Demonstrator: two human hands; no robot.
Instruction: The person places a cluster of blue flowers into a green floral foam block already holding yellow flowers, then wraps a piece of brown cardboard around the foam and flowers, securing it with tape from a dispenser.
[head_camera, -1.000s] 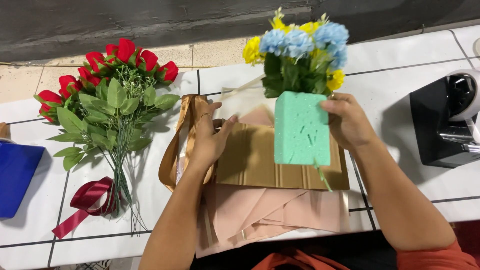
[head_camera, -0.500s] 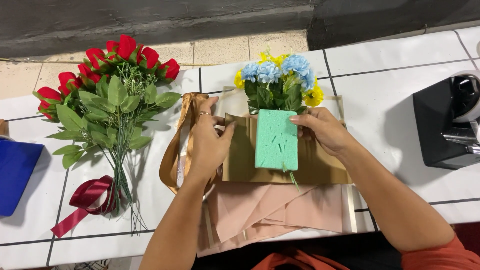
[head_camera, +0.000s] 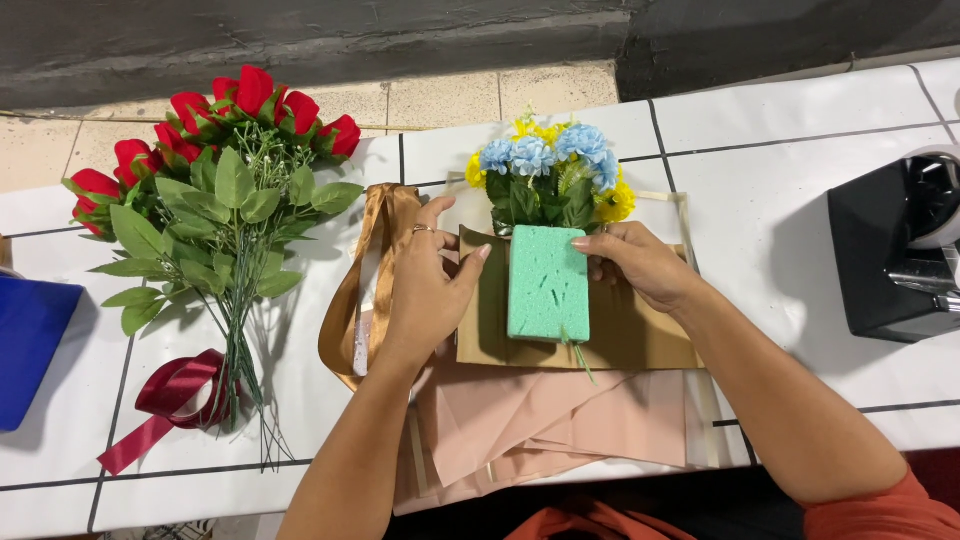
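The right hand (head_camera: 640, 265) pinches the green foam block (head_camera: 547, 283) by its side; the open left hand (head_camera: 425, 290) steadies the brown bag (head_camera: 620, 335), mid-table (head_camera: 800, 130). Foam seems light and crumbly, so hold its flat sides.

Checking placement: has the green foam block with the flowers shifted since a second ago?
Yes. The green foam block has moved left, away from the black tape dispenser, held by the right hand.
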